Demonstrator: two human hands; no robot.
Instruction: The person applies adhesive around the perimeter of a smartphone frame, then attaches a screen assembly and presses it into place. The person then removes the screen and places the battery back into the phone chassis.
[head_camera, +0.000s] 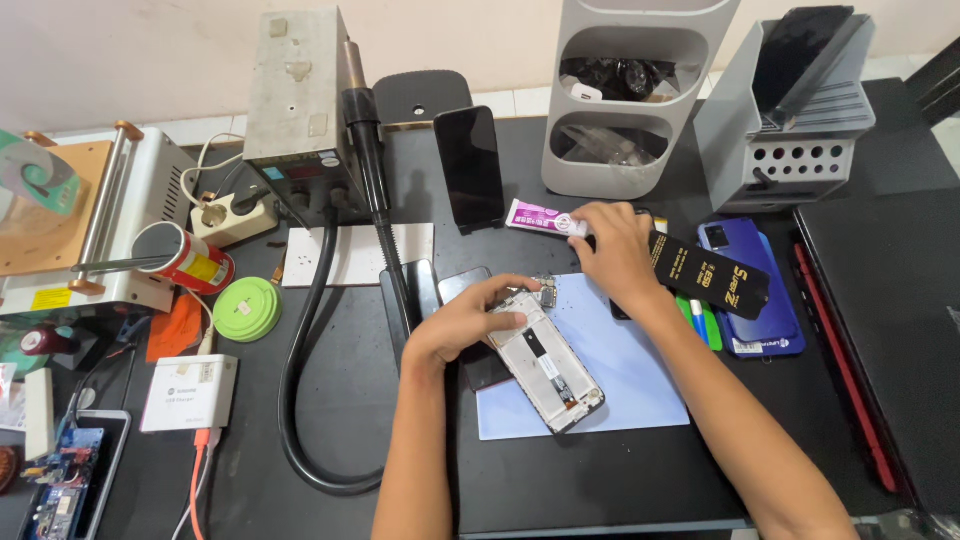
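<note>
An opened phone (548, 362), its back cover off and its inner parts bared, is laid slantwise on a pale blue mat (640, 385) near the middle of the black table (600, 480). Its upper end is pinched by the left hand (462, 325), fingers curled over the frame. A white-and-pink tube (540, 219) at the mat's far edge is gripped by the closed right hand (612, 240)

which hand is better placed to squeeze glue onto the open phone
Right. The right hand already has its grip on the white and pink tube, just beyond the opened phone on the blue mat. The left hand rests on the phone's upper end, steadying it.
</note>
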